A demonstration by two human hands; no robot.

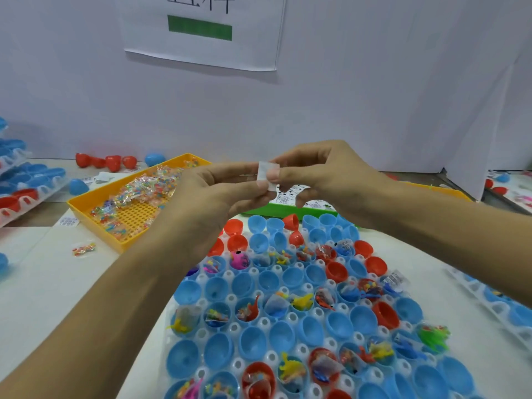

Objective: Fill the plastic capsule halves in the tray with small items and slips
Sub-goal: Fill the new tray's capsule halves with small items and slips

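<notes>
White partition wall [374, 96], posted paper sign [201, 30] with green bar

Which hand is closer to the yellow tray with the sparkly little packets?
The left hand. It is held just right of the yellow perforated plastic tray. The right hand is farther right, beyond the small white paper slip both hands pinch.

Both hands meet above the tray [290, 318]: the left hand [214, 194] and right hand [325, 180] pinch a small white slip [267, 174] between thumbs and fingertips. Below, blue and red capsule halves [250, 342] sit in rows, some holding small toys. A yellow basket [86, 203] of wrapped packets lies at left.
</notes>
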